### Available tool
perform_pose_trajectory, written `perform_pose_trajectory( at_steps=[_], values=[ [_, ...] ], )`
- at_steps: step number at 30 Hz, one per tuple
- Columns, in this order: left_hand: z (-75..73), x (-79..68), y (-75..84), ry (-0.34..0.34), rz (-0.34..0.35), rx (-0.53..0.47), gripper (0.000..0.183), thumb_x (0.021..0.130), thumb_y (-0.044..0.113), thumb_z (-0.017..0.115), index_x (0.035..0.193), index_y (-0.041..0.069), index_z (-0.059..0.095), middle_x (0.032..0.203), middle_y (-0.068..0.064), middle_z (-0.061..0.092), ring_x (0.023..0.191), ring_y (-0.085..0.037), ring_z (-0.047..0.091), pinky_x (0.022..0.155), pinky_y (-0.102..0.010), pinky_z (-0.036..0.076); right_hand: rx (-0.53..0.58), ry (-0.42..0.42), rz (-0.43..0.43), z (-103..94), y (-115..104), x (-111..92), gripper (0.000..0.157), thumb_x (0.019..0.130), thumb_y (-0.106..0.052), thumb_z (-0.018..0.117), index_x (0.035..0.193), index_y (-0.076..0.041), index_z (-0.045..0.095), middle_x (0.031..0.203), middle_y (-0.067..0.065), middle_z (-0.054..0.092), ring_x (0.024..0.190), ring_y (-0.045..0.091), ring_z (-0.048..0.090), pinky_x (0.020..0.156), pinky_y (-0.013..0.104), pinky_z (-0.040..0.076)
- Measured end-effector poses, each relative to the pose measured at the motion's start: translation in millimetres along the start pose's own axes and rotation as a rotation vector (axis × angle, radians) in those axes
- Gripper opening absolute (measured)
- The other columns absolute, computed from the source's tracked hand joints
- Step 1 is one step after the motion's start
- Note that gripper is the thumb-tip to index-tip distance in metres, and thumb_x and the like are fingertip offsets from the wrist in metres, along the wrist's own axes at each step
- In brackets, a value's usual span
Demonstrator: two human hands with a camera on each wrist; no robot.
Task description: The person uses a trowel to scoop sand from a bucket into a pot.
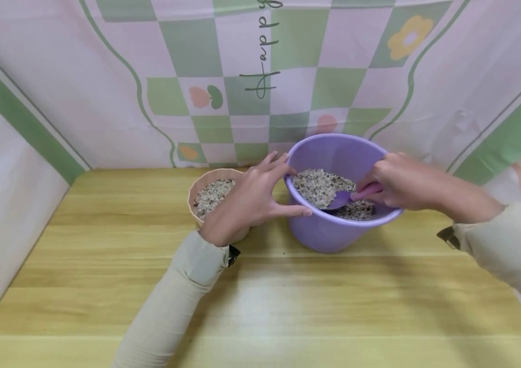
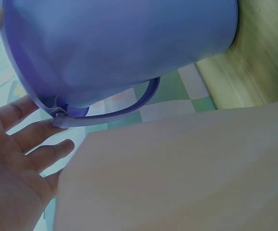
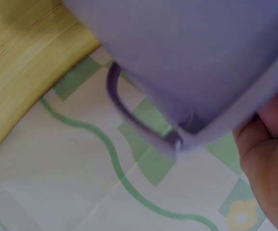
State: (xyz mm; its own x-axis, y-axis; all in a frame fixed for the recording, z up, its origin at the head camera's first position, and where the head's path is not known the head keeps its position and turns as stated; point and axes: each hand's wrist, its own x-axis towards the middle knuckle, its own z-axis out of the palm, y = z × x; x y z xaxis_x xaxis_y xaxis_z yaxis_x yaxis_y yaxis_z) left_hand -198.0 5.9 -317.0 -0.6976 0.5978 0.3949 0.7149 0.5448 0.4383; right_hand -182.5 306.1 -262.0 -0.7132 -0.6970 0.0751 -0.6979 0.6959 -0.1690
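Note:
A purple bucket (image 1: pixel 322 237) stands upright, partly filled with pale and dark gravel-like grains (image 1: pixel 317 186). Against its left rim my left hand (image 1: pixel 256 191) rests with fingers spread, thumb extended along the front side. In the left wrist view its fingers (image 2: pixel 43 132) reach the rim beside the bucket's handle (image 2: pixel 115 115). My right hand (image 1: pixel 398 179) grips the pink handle of a small shovel (image 1: pixel 340 199) inside the bucket, its purple blade down among the grains. The right wrist view shows part of that hand (image 3: pixel 269 163) at the rim; the shovel is hidden there.
Left of the bucket, partly behind my left wrist, stands a peach pot (image 1: pixel 191 204) holding similar grains. Both containers are on a wooden table (image 1: pixel 251 317), close to the patterned cloth (image 1: pixel 246 46) hanging at its back.

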Motion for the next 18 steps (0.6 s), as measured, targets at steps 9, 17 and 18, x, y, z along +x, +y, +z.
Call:
perform_pose_trajectory(
  at_steps=[9, 17, 18],
  values=[
    [0.0, -2.4, 0.5, -0.01, -0.033, -0.001, 0.077, 0.071, 0.071, 0.076, 0.128, 0.02, 0.062, 0.157, -0.007, 0.038, 0.146, -0.029, 0.031, 0.111, -0.054, 0.035, -0.037, 0.058, -0.045, 6.1, 1.6, 3.9, 0.009, 0.076, -0.012, 0.087, 0.081, -0.014, 0.08, 0.075, -0.004, 0.074, 0.061, 0.004, 0.066, 0.055, 0.018, 0.053],
    [0.9, -1.3, 1.5, -0.012, -0.041, -0.01, 0.078, 0.071, 0.073, 0.074, 0.128, 0.021, 0.061, 0.159, -0.007, 0.034, 0.145, -0.024, 0.033, 0.112, -0.046, 0.035, -0.003, 0.116, -0.024, 7.2, 1.7, 0.5, 0.019, 0.071, -0.003, 0.086, 0.087, -0.013, 0.08, 0.075, -0.003, 0.075, 0.061, 0.006, 0.068, 0.053, 0.015, 0.052],
    [1.1, -1.6, 1.5, -0.013, -0.046, -0.01, 0.078, 0.071, 0.073, 0.074, 0.128, 0.021, 0.061, 0.159, -0.006, 0.033, 0.143, -0.025, 0.036, 0.112, -0.046, 0.036, -0.001, 0.118, -0.022, 7.6, 1.7, 0.6, 0.019, 0.071, -0.003, 0.086, 0.087, -0.012, 0.08, 0.075, -0.003, 0.075, 0.061, 0.007, 0.068, 0.053, 0.015, 0.052]
  ],
)
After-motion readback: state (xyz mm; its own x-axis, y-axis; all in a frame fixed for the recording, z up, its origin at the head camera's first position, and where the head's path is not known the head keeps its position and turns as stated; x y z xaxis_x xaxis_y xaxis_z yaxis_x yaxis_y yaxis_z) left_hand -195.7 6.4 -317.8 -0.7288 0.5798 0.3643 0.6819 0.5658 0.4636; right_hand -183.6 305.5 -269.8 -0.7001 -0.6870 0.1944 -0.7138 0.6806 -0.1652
